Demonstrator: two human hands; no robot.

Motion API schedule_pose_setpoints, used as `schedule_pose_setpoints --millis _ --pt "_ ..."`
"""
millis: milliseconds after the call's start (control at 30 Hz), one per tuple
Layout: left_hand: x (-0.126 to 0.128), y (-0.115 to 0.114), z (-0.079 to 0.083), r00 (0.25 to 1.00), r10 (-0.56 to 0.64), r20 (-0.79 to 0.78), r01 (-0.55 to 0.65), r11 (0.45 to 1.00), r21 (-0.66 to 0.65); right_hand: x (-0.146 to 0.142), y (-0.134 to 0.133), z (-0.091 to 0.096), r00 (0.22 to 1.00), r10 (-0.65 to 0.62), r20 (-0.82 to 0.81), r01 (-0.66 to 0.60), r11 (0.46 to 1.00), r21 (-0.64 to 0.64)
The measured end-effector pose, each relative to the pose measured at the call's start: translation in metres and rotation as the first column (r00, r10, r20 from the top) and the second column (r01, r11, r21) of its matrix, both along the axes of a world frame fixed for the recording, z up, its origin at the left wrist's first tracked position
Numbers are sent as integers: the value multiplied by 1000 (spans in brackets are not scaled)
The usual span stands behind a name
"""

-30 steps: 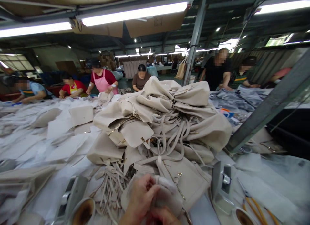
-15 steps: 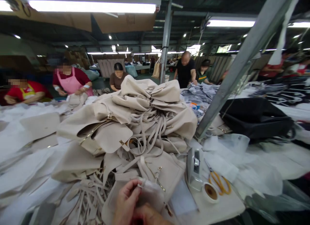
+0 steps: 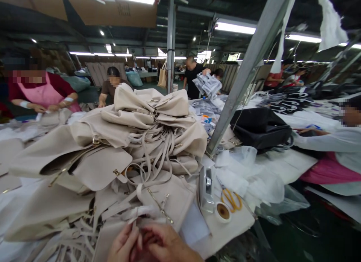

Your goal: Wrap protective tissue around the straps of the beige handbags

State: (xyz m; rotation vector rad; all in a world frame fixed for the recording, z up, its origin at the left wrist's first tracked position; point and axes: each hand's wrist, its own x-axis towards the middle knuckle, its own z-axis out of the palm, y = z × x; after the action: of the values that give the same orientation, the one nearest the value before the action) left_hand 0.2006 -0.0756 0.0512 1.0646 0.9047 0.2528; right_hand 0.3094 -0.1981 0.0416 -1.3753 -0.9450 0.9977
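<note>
Low in the view, my left hand is closed in a pinch at the near edge of a thin, translucent white wrapping. My right hand is close beside it with its fingers curled inward; what sits between those fingertips is hidden. Under and beyond both hands lies a beige bag with gold-coloured zips. A tall heap of beige bags rises past it, their long straps tangled in the middle. Loose beige straps lie to the left of my hands.
Right of the bags are a tape dispenser, a tape roll and yellow-handled scissors. A slanted metal post stands beyond them. A black bag and clear plastic lie farther right. Several co-workers surround the tables.
The view has swung right, bringing a co-worker in at the right edge. My right hand has come up beside my left at the wrapping. A far co-worker has lifted a grey bundle.
</note>
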Motion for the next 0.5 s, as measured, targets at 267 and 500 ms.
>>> schedule_pose_setpoints --millis 267,500 --pt "12 16 3 1000 19 -1 -19 1000 17 31 -107 -86 905 -366 215 421 837 -350" --pt "13 15 -6 999 38 -12 -37 996 81 105 -207 -176 105 -167 980 897 441 -21"
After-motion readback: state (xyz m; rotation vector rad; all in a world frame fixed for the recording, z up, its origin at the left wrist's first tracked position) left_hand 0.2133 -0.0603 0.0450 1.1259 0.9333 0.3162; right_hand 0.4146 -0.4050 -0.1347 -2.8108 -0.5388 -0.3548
